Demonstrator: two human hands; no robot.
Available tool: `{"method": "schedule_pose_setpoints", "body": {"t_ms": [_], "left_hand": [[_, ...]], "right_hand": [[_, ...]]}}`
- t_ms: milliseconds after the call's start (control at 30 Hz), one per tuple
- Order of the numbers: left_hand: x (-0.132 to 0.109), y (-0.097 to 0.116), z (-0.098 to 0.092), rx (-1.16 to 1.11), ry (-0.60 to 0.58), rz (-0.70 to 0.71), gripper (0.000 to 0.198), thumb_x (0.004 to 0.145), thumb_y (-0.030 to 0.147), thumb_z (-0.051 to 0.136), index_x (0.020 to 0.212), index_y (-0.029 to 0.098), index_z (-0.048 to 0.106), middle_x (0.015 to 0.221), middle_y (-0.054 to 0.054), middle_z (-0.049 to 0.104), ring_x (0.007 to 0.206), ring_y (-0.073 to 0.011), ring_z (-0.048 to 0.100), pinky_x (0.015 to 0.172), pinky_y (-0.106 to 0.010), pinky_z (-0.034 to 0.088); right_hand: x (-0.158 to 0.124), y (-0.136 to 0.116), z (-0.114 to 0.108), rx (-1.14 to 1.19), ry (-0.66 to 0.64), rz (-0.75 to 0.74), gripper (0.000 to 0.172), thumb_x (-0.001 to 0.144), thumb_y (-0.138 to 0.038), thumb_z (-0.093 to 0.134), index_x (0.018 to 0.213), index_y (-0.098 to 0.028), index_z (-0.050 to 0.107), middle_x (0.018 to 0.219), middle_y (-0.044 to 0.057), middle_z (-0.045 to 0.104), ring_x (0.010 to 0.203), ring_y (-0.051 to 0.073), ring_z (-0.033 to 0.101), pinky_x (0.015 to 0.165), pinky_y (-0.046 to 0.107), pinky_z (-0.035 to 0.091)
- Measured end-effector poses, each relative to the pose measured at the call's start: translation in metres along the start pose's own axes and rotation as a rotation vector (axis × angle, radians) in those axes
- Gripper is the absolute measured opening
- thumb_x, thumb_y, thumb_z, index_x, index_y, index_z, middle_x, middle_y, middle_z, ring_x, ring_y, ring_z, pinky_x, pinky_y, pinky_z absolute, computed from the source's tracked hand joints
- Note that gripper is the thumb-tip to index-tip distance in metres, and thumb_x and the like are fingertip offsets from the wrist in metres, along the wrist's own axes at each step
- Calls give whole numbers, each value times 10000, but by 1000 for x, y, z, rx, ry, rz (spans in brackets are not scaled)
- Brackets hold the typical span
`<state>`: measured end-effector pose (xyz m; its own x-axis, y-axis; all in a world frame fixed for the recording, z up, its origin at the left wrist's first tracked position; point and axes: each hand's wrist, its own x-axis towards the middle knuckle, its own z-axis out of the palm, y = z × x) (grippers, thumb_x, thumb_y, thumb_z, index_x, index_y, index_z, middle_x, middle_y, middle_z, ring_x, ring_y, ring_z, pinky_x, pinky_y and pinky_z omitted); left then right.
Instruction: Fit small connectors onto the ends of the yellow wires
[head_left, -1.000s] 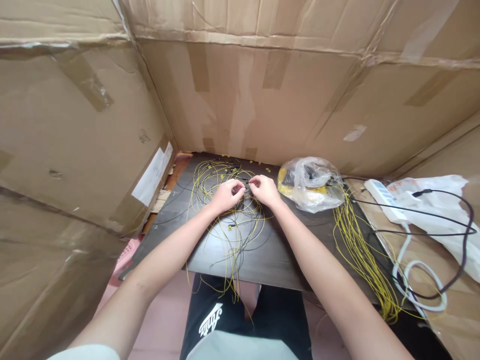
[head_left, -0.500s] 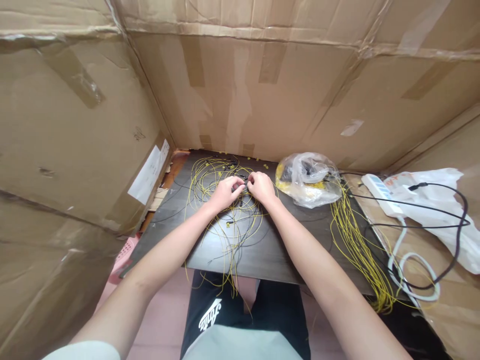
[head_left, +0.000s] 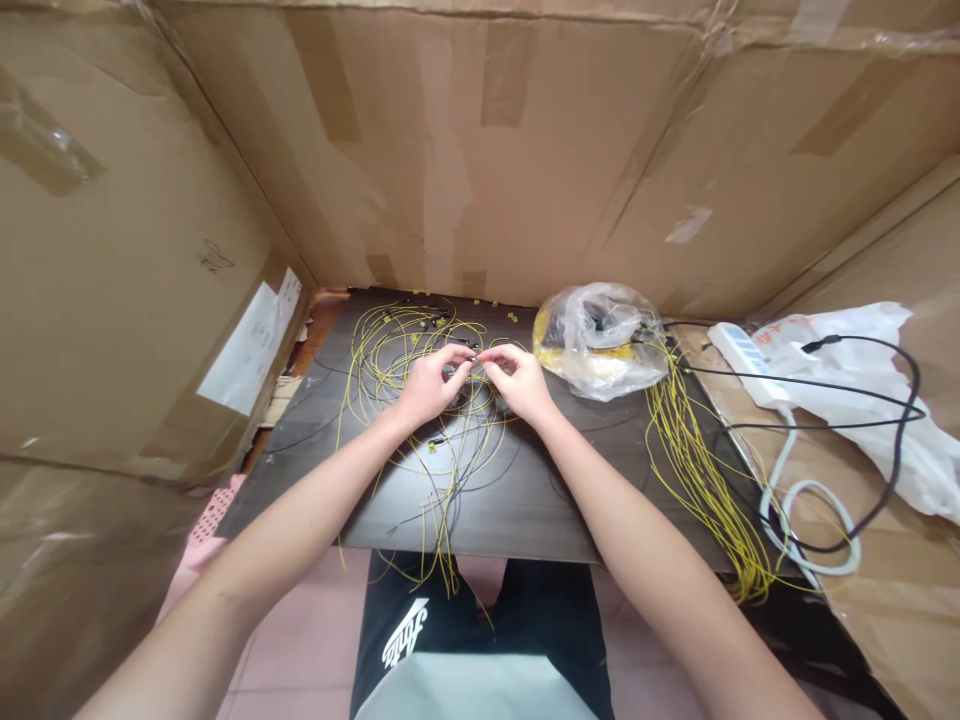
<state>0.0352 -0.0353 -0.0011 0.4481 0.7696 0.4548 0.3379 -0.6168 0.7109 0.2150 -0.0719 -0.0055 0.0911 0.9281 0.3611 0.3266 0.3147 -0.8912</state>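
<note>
Both hands, left (head_left: 430,386) and right (head_left: 520,382), pinch one small dark piece (head_left: 474,359), seemingly mid-work, yellow wires (head_left: 369,362) loose around them.

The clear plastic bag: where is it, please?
In the head view, the clear plastic bag sits right of the right hand, on the dark table near the cardboard wall.

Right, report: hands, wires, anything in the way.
Left hand, right hand: fingertips nearly meeting at a small dark piece, grips unclear. Yellow wires tangled beneath, some hanging off the table. Plastic bag at right, untouched.
</note>
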Motion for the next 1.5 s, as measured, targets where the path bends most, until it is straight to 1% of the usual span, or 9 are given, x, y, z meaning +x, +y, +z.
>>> {"method": "schedule_pose_setpoints", "body": {"t_ms": [167, 333, 467, 667, 933, 1133, 1367, 1500], "left_hand": [[-1, -2, 0, 13, 1, 21, 204, 944, 283, 600, 1073, 188, 727, 1031, -58, 777, 895, -177, 732, 704, -252, 581], [-1, -4, 0, 18, 24, 15, 197, 922, 273, 627, 1053, 186, 746, 1016, -60, 785, 860, -176, 733, 739, -276, 602], [-1, -3, 1, 12, 13, 3, 210, 918, 285, 630, 1068, 183, 736, 999, -62, 786, 832, -173, 734, 714, -271, 601], [-2, -2, 0, 40, 1, 29, 170, 915, 243, 627, 1017, 190, 752, 946, -40, 785, 803, -160, 719, 697, -254, 574], [-3, -8, 2, 41, 19, 26, 174, 913, 278, 658, 1019, 209, 776, 955, -42, 792, 786, -164, 716, 717, -276, 587], [-3, -7, 1, 40, 24, 35, 157, 895, 258, 677, 1001, 210, 782, 936, -40, 789, 761, -158, 706, 702, -276, 582], [-2, -6, 0, 8, 40, 50, 154, 891, 256, 680, 990, 210, 789, 904, -42, 781, 730, -150, 692, 652, -261, 557], [-2, -7, 1, 2, 44, 33, 153, 886, 265, 683, 982, 211, 789, 904, -40, 784, 719, -150, 686, 650, -262, 555]], "right_hand": [[-3, 3, 7, 114, -10, 85, 156, 797, -322, 649, 866, -207, 728, 899, 36, 740, 778, 177, 654, 774, 327, 533], [-2, 4, 5, 193, -5, 138, 177, 791, -367, 683, 873, -212, 708, 837, 27, 719, 748, 175, 644, 717, 316, 532], [-3, 3, 5, 198, -11, 156, 178, 785, -374, 697, 863, -215, 702, 803, 23, 704, 748, 179, 643, 682, 305, 524], [-4, 1, 6, 191, -20, 144, 194, 781, -379, 718, 870, -209, 693, 816, 25, 709, 723, 167, 631, 694, 305, 518], [-4, 3, 6, 187, -22, 131, 191, 767, -364, 726, 866, -204, 693, 831, 27, 720, 704, 160, 625, 696, 309, 516], [-4, 5, 5, 198, -19, 136, 194, 742, -364, 749, 843, -205, 702, 831, 30, 721, 706, 163, 631, 700, 314, 522], [-4, 4, 4, 195, -38, 161, 220, 738, -387, 751, 849, -201, 714, 811, 33, 715, 642, 156, 601, 622, 299, 498], [-6, 0, 4, 99, -12, 109, 186, 770, -366, 720, 858, -203, 724, 822, 29, 726, 622, 144, 575, 606, 285, 470]]}}
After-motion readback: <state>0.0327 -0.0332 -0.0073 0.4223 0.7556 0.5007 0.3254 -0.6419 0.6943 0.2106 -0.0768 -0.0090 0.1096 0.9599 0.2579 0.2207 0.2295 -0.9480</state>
